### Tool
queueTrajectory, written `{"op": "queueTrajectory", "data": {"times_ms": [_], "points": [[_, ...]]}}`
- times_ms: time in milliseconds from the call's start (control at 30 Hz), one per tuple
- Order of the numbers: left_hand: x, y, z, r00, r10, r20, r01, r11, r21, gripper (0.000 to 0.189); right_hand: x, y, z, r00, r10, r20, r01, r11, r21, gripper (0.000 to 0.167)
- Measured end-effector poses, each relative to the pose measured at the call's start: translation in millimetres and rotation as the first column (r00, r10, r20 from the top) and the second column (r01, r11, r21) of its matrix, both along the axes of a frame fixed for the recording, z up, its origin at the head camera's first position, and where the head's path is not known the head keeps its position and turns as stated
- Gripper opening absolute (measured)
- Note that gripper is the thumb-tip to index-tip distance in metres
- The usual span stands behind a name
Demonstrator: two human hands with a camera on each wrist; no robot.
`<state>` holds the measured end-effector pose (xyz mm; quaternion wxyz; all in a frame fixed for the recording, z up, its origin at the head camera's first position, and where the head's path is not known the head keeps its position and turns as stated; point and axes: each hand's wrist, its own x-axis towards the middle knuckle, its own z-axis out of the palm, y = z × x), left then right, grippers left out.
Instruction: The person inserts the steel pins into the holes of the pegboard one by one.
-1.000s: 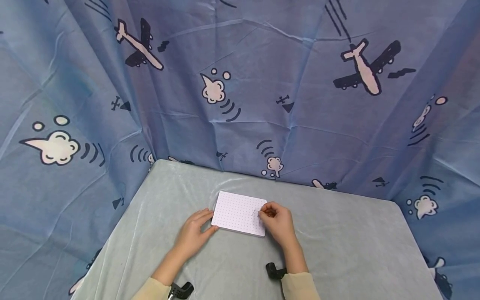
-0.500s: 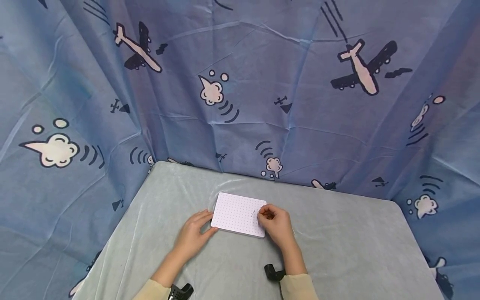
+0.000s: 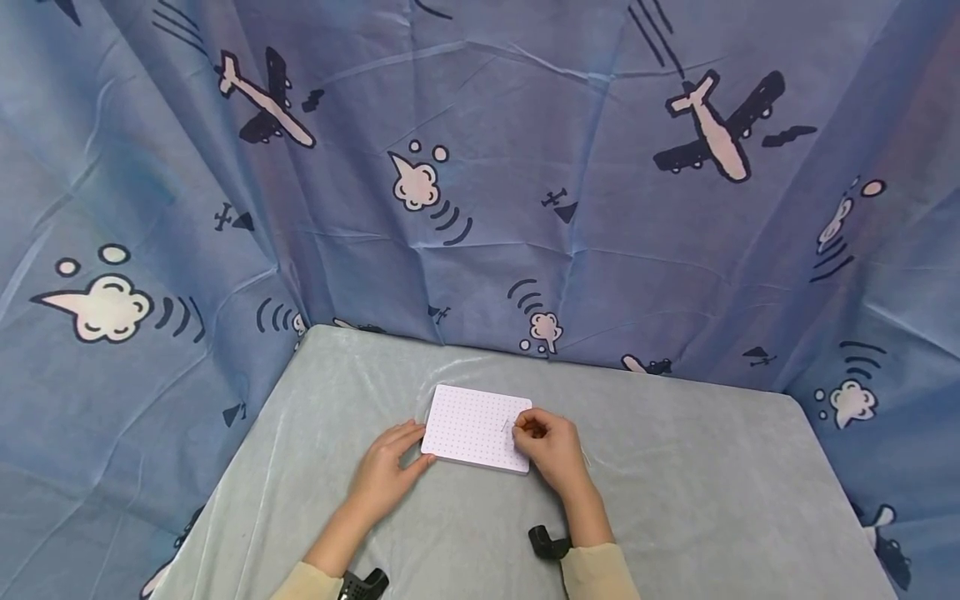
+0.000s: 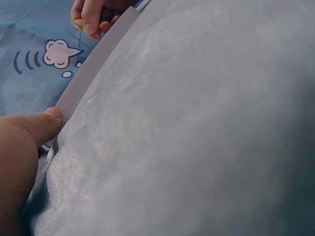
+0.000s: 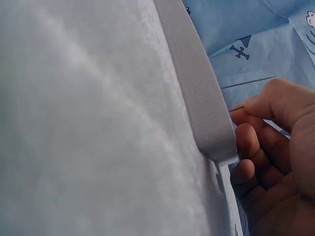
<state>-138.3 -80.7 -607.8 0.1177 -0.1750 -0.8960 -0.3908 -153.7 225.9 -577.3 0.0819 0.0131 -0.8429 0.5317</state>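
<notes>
A white block (image 3: 472, 427) with a grid of small dots on its top lies on the cloth-covered table. My left hand (image 3: 384, 467) steadies its near left corner, fingers along the left side and the thumb against the front side. At the right end of the block, my right hand (image 3: 553, 446) pinches a thin dark needle (image 5: 237, 109) between thumb and forefinger, the needle's lower end right at the top face. The other fingers of that hand curl beside the block's edge. A second needle (image 5: 248, 82) stands up from the block just beyond the pinched one.
Pale grey-green cloth (image 3: 697, 483) covers the table around the block. A blue curtain (image 3: 480, 167) printed with planes and clouds hangs behind and at both sides. Black wrist cameras (image 3: 550, 543) are worn under both forearms. A thin pale strand (image 3: 587, 457) shows beside the right wrist.
My right hand has shifted very slightly and keeps its pinch at the right end of the block. The left hand stays in place; the head view has turned a little.
</notes>
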Motion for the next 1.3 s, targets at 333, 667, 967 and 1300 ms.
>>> {"op": "queueTrajectory", "data": {"times_ms": [333, 667, 967, 1300], "points": [[1.1, 1.5, 0.7, 1.0, 0.0, 0.001, 0.0, 1.0, -0.003, 0.05, 3.5, 9, 4.7, 1.0, -0.018, 0.005, 0.018, 1.0, -0.01, 0.019], [2.9, 2.7, 1.5, 1.0, 0.002, 0.01, -0.002, 1.0, -0.007, 0.05, 11.3, 47, 9.0, 0.985, -0.172, 0.019, 0.168, 0.976, 0.137, 0.029], [0.7, 1.9, 1.6, 1.0, 0.008, 0.004, -0.008, 1.0, -0.014, 0.051, 18.0, 76, 5.9, 0.972, -0.222, 0.074, 0.199, 0.95, 0.242, 0.034], [1.8, 1.3, 0.6, 1.0, 0.004, 0.012, -0.004, 1.0, -0.007, 0.05, 20.0, 78, 3.0, 0.969, -0.232, 0.083, 0.193, 0.924, 0.331, 0.024]]}}
